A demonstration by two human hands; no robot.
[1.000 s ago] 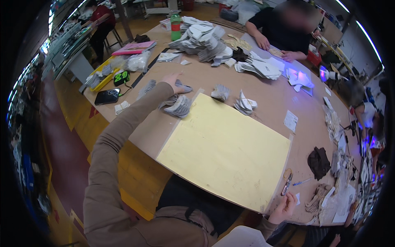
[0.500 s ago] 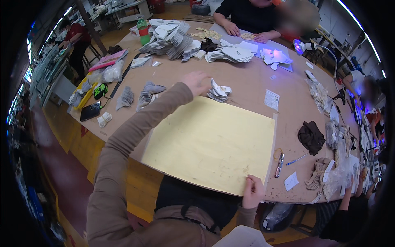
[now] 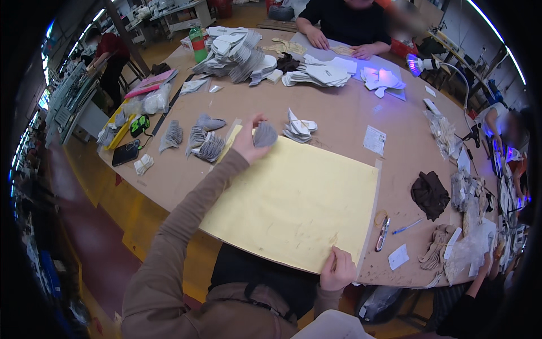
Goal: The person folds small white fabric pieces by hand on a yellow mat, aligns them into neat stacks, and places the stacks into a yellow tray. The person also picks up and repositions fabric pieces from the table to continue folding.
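Note:
My left hand (image 3: 249, 142) is closed around a small stack of grey fabric pieces (image 3: 265, 135), above the far left part of a yellow sheet (image 3: 293, 198). At the near right corner of that sheet, my right hand (image 3: 337, 269) has its fingers pinched together; what they hold, if anything, is hidden. A bundle of white cut pieces (image 3: 300, 127) with a thin band across it lies just past the sheet's far edge. More grey pieces (image 3: 206, 146) sit in overlapping stacks left of my left hand.
Tall piles of white pieces (image 3: 231, 59) stand at the back, near a green bottle (image 3: 197, 44). A co-worker's hands (image 3: 361, 52) rest across the table beside a lit lamp (image 3: 419, 65). On the right lie a folding knife (image 3: 382, 234), a blue pen (image 3: 407, 226) and dark cloth (image 3: 429, 195).
My left hand has moved from beside the white bundle to the left and nearer, and now holds the grey stack. The right hand has shifted slightly left, still pinched.

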